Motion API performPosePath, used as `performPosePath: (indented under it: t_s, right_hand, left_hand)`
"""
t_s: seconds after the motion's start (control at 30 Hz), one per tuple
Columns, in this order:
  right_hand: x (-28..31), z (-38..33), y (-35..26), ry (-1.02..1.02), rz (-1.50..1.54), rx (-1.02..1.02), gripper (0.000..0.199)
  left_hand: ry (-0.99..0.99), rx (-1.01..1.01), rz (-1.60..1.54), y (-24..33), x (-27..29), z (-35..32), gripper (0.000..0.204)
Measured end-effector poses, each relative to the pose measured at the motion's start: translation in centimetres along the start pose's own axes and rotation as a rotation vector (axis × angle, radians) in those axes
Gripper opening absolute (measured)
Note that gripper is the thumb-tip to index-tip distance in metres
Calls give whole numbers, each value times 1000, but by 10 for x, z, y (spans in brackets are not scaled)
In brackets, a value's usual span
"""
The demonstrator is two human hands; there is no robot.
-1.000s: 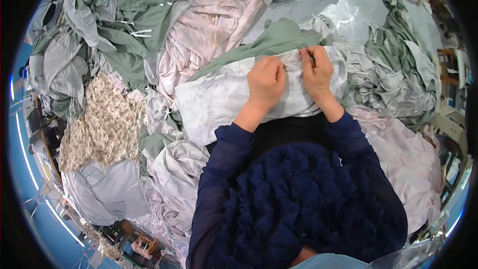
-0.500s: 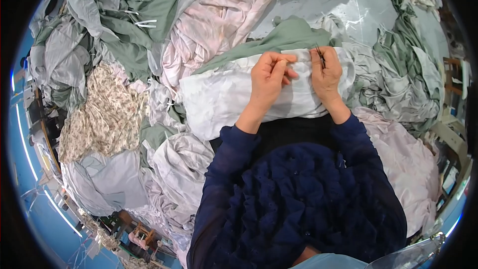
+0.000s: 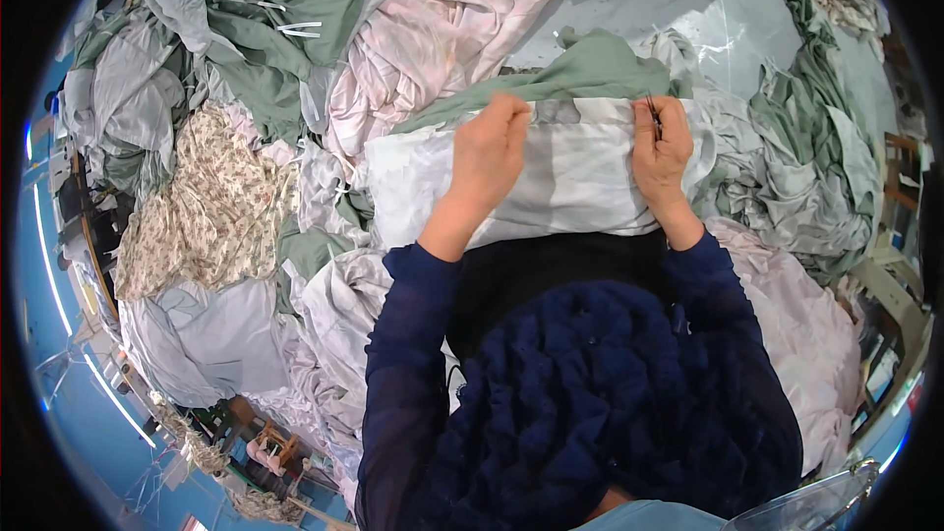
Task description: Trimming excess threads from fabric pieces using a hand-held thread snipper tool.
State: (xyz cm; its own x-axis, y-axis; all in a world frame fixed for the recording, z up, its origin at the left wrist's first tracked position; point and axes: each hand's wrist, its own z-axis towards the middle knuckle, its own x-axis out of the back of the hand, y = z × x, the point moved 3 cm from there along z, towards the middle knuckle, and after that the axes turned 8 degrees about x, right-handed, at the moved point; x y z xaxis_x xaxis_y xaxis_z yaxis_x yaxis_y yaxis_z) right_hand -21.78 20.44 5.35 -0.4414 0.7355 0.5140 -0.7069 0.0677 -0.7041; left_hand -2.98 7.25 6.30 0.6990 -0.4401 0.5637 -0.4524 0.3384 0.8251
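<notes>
Head view shows a white cloth [image 3: 580, 187] spread just in front of the person's dark blue top [image 3: 580, 374]. At the cloth's upper edge, the left hand [image 3: 489, 152] has its fingers curled close together; I cannot tell whether they pinch the fabric. Near the cloth's upper right corner, the right hand [image 3: 662, 149] grips a small dark tool [image 3: 656, 118]. Beyond the cloth lies green fabric [image 3: 590, 67]; left of it, a flowered cloth [image 3: 211, 206]; to its upper left, pink fabric [image 3: 433, 39].

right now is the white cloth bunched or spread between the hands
Spread out: the white cloth lies mostly smooth between left hand and right hand, its upper edge nearly straight.
</notes>
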Motion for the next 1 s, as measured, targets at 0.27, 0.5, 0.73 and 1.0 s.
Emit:
performPosePath:
  t_s: [0.27,0.5,0.73,1.0]
  right_hand:
    - [-3,-1,0,-24,18,-35,5]
    - [-1,0,2,-16,-3,-27,5]
    - [-11,0,-1,14,67,-11,7]
    - [-6,0,-5,-46,15,-29,3]
  left_hand:
    - [46,-267,129,31,-39,-2,11]
    - [-17,-209,86,45,-37,5,6]
    - [-179,57,-492,47,-46,10,4]
    - [-468,377,-491,20,-31,3,5]
